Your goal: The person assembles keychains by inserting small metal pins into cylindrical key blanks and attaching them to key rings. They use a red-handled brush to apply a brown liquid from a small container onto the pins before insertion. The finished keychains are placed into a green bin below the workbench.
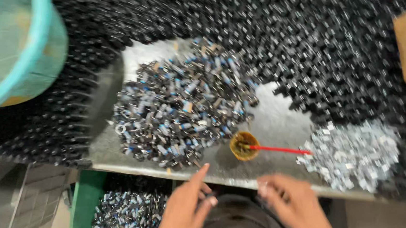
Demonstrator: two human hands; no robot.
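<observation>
Both hands at metal table edge, grip state unclear; black parts heaped behind.

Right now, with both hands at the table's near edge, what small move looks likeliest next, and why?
Probably the left hand reaches forward into the heap of small dark and blue parts. Its forefinger already points that way and the heap lies just beyond it. The right hand rests at the metal table edge, seemingly pinching something too blurred to identify.
</observation>
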